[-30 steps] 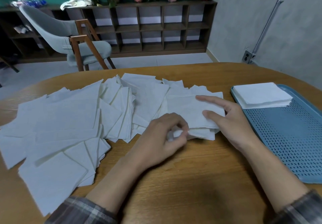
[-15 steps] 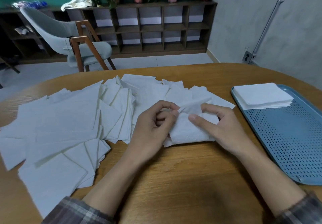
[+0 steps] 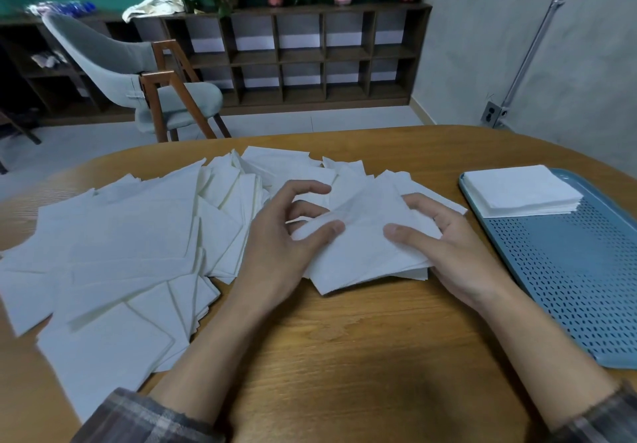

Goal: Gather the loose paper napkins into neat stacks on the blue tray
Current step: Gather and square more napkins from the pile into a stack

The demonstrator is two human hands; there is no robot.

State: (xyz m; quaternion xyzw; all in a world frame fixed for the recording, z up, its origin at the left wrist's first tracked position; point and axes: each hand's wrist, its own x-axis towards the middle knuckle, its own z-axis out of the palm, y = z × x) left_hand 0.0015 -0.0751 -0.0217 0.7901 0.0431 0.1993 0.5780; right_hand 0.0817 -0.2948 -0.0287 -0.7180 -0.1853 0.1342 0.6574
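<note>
The rounded wooden surface filled the lower view, and the broad spread of loose napkins covered it from about eight o'clock round to twelve, overlapping at all angles. At three o'clock the blue tray lay along the edge of the surface, perforated across its floor, with one squared finished stack at its far end, toward two o'clock. In the middle, just short of twelve o'clock, the small bundle rested on the surface with its sheets slightly fanned, held between both hands. The left hand grasped its nine o'clock side, thumb pressed on top and fingers curled at the far edge; the right hand grasped the three o'clock side, thumb on top and fingers wrapped round the edge. The step in hand looked like squaring a fresh handful, with most of the napkins not yet gathered. The next move would likely call for tapping the edges flush, then carrying the bundle toward three o'clock, onto the bare tray floor or the stack. No brand, label or writing could be read anywhere.
</note>
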